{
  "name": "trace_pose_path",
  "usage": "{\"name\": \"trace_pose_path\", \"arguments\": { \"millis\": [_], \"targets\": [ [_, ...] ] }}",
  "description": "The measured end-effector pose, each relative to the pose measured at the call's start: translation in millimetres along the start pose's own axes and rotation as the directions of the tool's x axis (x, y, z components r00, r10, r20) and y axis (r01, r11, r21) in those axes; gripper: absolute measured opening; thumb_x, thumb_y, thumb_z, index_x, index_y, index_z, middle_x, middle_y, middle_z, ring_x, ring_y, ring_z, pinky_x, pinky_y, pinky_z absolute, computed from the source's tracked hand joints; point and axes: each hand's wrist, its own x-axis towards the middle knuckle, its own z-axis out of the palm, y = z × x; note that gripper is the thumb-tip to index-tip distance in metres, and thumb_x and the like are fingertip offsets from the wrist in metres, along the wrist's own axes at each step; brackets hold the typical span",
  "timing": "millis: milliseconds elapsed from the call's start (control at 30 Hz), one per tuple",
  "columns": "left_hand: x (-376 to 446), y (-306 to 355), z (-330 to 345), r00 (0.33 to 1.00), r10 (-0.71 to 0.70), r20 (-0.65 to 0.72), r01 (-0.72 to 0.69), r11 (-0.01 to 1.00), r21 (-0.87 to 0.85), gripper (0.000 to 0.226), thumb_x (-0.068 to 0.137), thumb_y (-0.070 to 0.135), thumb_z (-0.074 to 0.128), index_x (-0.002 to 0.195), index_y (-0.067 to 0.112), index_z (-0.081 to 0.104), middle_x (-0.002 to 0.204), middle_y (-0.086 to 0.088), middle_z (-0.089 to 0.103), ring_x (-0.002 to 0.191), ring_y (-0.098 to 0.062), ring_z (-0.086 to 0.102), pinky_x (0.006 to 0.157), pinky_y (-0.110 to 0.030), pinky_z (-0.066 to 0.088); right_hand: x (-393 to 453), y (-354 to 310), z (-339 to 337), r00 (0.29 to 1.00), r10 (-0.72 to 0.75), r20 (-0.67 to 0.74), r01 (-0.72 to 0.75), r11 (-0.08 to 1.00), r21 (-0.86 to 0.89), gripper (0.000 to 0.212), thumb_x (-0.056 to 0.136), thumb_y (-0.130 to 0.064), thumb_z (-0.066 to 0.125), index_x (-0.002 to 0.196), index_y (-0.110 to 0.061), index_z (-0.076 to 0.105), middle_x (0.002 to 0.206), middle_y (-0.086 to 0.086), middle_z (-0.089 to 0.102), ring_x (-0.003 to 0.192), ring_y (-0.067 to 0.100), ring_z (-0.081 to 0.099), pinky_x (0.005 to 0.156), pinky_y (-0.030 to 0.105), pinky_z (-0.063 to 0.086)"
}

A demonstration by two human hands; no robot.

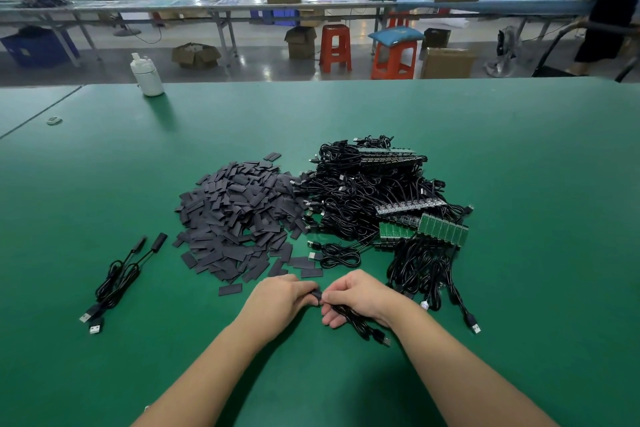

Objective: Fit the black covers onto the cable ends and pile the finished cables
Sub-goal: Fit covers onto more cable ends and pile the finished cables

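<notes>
Here, low at 6 o'clock on the green table (519,156), the left hand (282,302) and right hand (360,298) meet fingertip to fingertip over a small black cover (316,297), which the left fingers pinch; its long axis cannot be told, since the fingers hide most of it. The right hand grips a black cable (360,321) whose cord trails from under the palm toward 5 o'clock, ending in a USB plug (385,340) that points the same way. Both forearms rise from the near edge and converge, wrists low to the table. At 12 o'clock from the hands lies the heap of loose covers (235,222), with the tangle of unfinished cables (367,204) and green circuit boards (443,227) touching it at 1 o'clock. At 9 o'clock, well apart, 2 finished cables (117,281) lie side by side, long axes running from 7 to 1 o'clock, USB plugs nearest. Bare green table spreads at 3 o'clock and between the forearms. A white bottle (147,74) stands at the far edge, 11 o'clock.
</notes>
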Motion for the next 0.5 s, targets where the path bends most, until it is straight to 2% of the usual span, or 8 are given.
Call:
{"name": "trace_pose_path", "arguments": {
  "millis": [167, 267, 500],
  "targets": [
    [1.9, 6.5, 5.5, 0.998, -0.066, 0.015, 0.066, 0.998, 0.009, 0.032, 0.099, 0.043, 0.05, 0.124, 0.028, 0.063, 0.103, -0.001, 0.067, 0.095, -0.023, 0.063, 0.082, -0.033, 0.05, 0.1, 0.3, 3.0, 1.0, 0.003, -0.024, -0.002, 1.0, 0.031, 0.015, 0.1, -0.006, 0.057, 0.095, 0.004, 0.067, 0.08, 0.016, 0.073, 0.075, 0.025, 0.074, 0.067, 0.029, 0.061],
    [1.3, 10.9, 11.1, 0.992, -0.124, -0.024, 0.124, 0.992, 0.006, 0.034, 0.099, 0.041, 0.05, 0.128, 0.028, 0.061, 0.109, 0.001, 0.067, 0.098, -0.023, 0.064, 0.083, -0.032, 0.05, -0.3, 0.5, 4.3, 0.999, 0.003, -0.044, -0.001, 0.999, 0.038, 0.015, 0.1, -0.005, 0.057, 0.097, 0.005, 0.067, 0.081, 0.016, 0.073, 0.075, 0.026, 0.074, 0.066, 0.029, 0.06],
    [0.3, 24.5, 26.5, 0.967, -0.251, -0.051, 0.248, 0.967, -0.054, 0.049, 0.101, 0.035, 0.047, 0.148, 0.024, 0.041, 0.132, 0.001, 0.057, 0.109, -0.024, 0.06, 0.088, -0.033, 0.049, -1.0, 0.4, 6.3, 0.994, -0.005, -0.105, 0.013, 0.997, 0.08, 0.018, 0.1, -0.003, 0.056, 0.106, 0.012, 0.064, 0.083, 0.018, 0.072, 0.074, 0.026, 0.073, 0.065, 0.028, 0.06]
  ]
}}
